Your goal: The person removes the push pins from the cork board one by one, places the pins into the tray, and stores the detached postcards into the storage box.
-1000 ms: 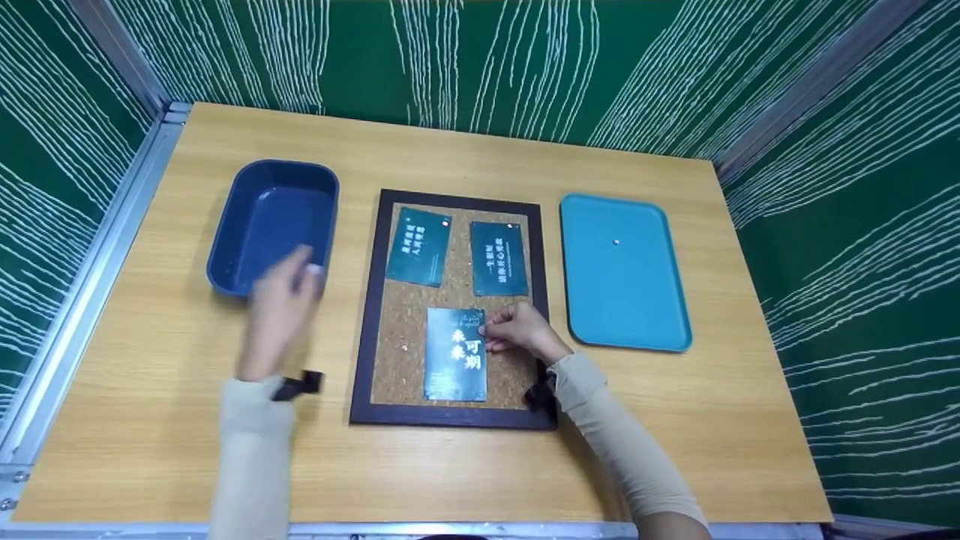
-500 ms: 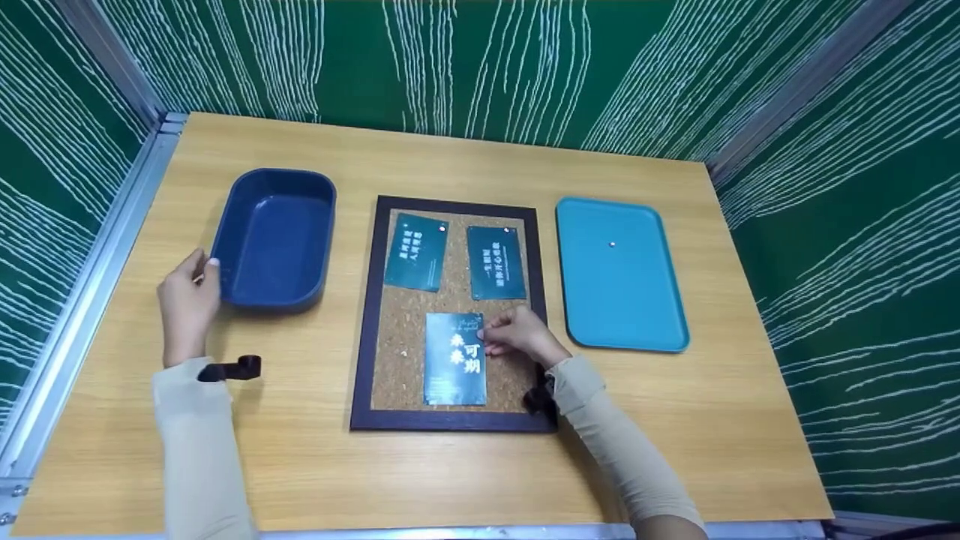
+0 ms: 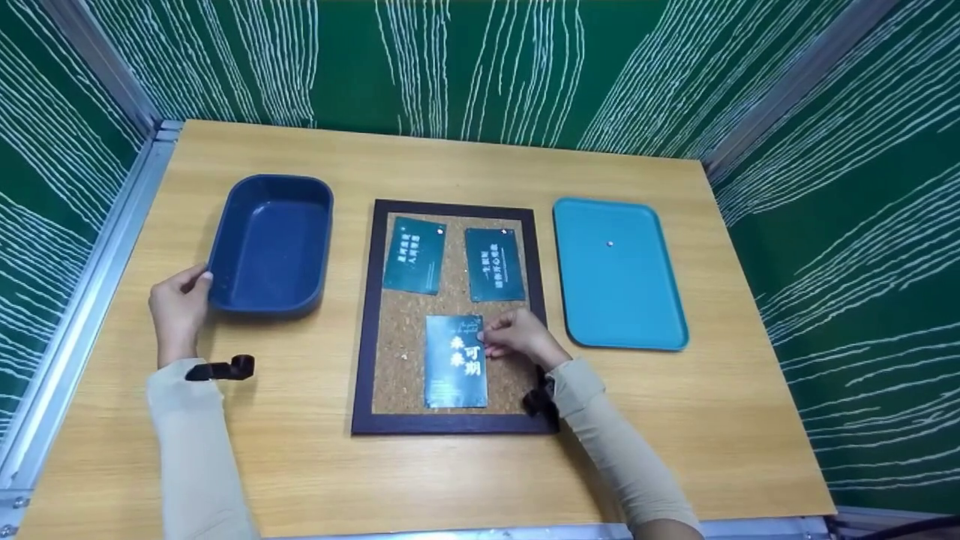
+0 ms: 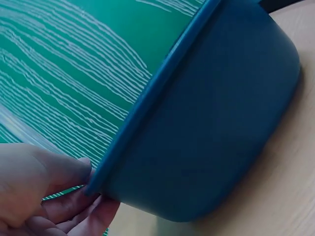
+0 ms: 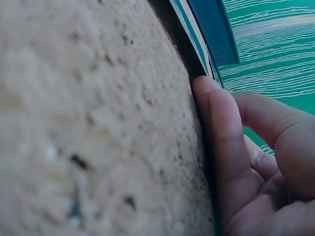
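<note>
1. Left hand (image 3: 178, 307): positioned at the left of the frame. It grips the rim of the blue bin (image 3: 274, 247) at the bin's lower-left corner; the left wrist view shows the thumb and fingers on either side of the rim.
2. Blue bin: stands upright on the wooden table (image 3: 360, 480), in the upper left of the frame.
3. Right hand (image 3: 521, 334): positioned just right of the frame's centre. Thumb and fingers pinch the right edge of the lower card (image 3: 454, 382), near its top corner.
4. Lower card: located at the lower centre of the frame, against the cork board (image 3: 401, 375), with white characters facing up.
5. Cork board: dark-framed, lying between the bin and the turquoise tray (image 3: 622, 296). The left card (image 3: 416, 262) and right card (image 3: 493, 274) lie side by side on its upper half, each bearing a small pin-like dot at its upper-right corner.
6. Turquoise tray: right of centre, with a small pale object (image 3: 610, 244) on its upper part.
</note>
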The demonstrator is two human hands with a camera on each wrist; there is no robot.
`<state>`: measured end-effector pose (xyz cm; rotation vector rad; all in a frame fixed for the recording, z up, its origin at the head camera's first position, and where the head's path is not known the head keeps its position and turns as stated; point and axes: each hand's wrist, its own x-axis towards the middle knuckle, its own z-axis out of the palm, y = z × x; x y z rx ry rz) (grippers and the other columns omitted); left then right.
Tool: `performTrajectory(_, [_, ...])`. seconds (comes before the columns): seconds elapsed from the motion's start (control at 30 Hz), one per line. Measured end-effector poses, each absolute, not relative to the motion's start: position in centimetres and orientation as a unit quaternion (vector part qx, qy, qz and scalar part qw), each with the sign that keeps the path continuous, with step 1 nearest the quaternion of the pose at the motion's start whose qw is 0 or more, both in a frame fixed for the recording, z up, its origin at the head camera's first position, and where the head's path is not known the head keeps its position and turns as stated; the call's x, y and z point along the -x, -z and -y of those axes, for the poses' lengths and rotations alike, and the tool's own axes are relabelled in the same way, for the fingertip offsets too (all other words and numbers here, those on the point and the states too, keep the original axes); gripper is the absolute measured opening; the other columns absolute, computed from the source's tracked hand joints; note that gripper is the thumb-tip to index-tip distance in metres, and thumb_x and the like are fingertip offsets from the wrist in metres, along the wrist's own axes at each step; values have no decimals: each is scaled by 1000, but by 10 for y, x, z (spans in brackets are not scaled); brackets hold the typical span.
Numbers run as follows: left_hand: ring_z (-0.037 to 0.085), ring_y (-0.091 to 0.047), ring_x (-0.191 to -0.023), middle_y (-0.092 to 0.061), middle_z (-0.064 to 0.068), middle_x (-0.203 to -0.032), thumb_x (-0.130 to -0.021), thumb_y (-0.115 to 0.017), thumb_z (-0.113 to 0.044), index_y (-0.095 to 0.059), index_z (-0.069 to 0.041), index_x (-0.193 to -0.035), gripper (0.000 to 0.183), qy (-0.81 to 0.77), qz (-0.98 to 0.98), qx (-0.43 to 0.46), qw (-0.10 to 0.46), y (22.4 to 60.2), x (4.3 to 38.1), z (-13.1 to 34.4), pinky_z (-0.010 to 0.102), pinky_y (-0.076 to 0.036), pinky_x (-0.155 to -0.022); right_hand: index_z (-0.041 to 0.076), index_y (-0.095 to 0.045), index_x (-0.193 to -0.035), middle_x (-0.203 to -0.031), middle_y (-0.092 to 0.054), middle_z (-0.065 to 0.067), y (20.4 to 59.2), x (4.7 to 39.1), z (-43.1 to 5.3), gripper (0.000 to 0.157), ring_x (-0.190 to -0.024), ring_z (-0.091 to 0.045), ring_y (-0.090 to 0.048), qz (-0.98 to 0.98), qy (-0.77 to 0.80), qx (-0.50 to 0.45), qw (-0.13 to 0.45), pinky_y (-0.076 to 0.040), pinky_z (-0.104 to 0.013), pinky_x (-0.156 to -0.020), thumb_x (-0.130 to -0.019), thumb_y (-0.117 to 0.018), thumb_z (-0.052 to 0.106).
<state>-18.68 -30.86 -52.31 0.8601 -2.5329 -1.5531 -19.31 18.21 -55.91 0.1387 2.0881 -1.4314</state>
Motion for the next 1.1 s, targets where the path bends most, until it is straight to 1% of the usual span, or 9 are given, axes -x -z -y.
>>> performTrajectory(0.17, [18,-43,-136,-49,9,-143,-99,-50,-25,-53,-8,-136,41,539,783,-308,32,528,189,310,28,-36,-112,-5,-71,-94,-74,-73,-10,560,194,-182,14,-57,-10,-68,-785,541,-58,296,-59,-24,-59,-85,-70,5])
performTrajectory(0.37, [16,-46,-133,-52,9,-139,-96,-55,-25,-57,-7,-132,40,545,775,-317,46,530,190,311,26,-39,-109,-6,-71,-94,-75,-73,-10,561,195,-182,15,-58,-11,-69,-777,550,-60,300,-59,-25,-60,-85,-70,5])
performTrajectory(0.47, [16,-46,-133,-52,9,-139,-96,-55,-25,-57,-7,-132,40,547,773,-318,45,530,189,312,26,-39,-109,-7,-70,-94,-73,-72,-8,561,196,-183,16,-59,-11,-69,-769,557,-62,307,-58,-24,-59,-85,-70,6])
performTrajectory(0.7, [16,-41,-138,-47,8,-145,-99,-51,-26,-52,-8,-136,42,570,757,-318,26,529,188,311,28,-36,-112,-6,-69,-100,-69,-72,-6,561,196,-185,20,-60,-10,-69,-744,578,-66,330,-57,-21,-58,-87,-70,9])
performTrajectory(0.93, [19,-41,-138,-48,10,-144,-99,-50,-26,-52,-6,-136,42,557,771,-308,32,530,188,310,29,-36,-113,-6,-68,-101,-71,-70,-4,544,205,-175,20,-62,-10,-69,-736,590,-50,327,-58,-21,-61,-89,-68,9])
performTrajectory(1.1, [20,-43,-137,-49,12,-142,-99,-51,-26,-54,-5,-134,42,556,772,-307,37,530,187,310,29,-35,-113,-2,-71,-99,-76,-71,-7,524,217,-166,19,-65,-13,-70,-739,593,-43,316,-59,-23,-65,-88,-70,13])
